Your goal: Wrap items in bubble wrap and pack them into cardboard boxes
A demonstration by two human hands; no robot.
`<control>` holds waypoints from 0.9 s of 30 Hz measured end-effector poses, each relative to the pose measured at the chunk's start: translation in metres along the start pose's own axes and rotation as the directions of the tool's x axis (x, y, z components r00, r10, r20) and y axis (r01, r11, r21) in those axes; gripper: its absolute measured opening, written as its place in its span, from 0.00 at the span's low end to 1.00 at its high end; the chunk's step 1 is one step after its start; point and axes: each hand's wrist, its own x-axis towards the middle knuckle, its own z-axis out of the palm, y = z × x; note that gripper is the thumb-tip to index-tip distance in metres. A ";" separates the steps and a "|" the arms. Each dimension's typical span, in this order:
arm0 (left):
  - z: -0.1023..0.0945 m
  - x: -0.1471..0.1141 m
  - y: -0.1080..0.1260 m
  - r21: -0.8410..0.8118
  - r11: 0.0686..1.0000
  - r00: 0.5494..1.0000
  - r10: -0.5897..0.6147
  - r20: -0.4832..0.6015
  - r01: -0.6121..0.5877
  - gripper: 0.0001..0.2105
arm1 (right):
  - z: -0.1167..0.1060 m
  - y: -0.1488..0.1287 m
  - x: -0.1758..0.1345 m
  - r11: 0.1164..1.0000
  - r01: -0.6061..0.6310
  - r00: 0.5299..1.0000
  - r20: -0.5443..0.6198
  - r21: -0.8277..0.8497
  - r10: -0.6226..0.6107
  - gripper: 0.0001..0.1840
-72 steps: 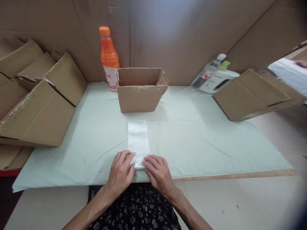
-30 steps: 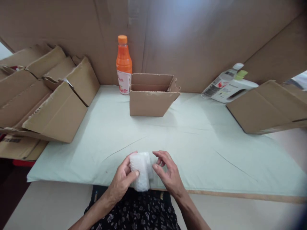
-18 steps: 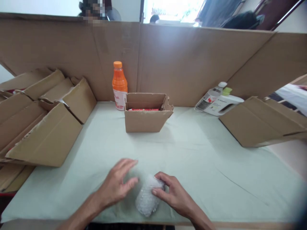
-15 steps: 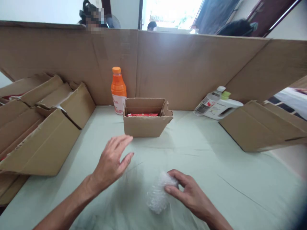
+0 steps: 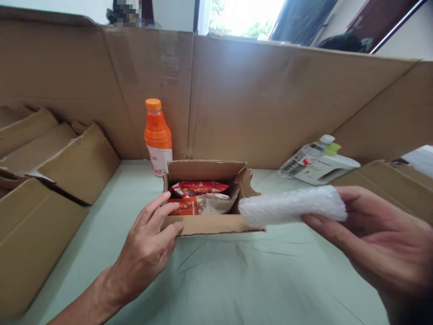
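Though partly in the right grip (image 5: 375,239), bubble-wrap roll (image 5: 287,206) mostly leftward.

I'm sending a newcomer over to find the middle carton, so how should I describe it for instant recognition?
Find the tall cardboard wall, then the orange bottle before it. Just nearer and to the right stands the open carton. Unlike the cartons at either side, it shows red packets inside and has the left hand on it.
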 end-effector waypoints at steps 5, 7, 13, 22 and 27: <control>0.002 0.000 0.000 0.005 1.000 0.999 -0.006 -0.031 0.006 0.15 | 0.034 -0.027 0.040 0.976 0.207 0.963 0.187 -0.061 -0.193 0.08; 0.002 -0.001 0.000 0.002 1.000 0.999 -0.005 -0.037 0.005 0.15 | 0.053 -0.032 0.048 0.981 0.188 0.945 0.280 -0.038 -0.170 0.07; 0.003 0.000 -0.003 -0.020 1.000 0.999 -0.015 -0.031 0.014 0.15 | 0.115 -0.030 0.062 0.899 0.327 0.718 0.696 -0.293 -0.034 0.04; 0.007 0.005 -0.009 -0.057 0.997 0.998 -0.056 -0.030 0.054 0.16 | 0.098 -0.044 0.093 0.657 0.627 0.577 0.816 -0.417 -0.033 0.13; 0.007 0.006 -0.013 -0.029 0.999 0.999 -0.045 -0.018 0.044 0.15 | 0.107 -0.034 0.092 0.724 0.597 0.592 0.799 -0.347 -0.105 0.11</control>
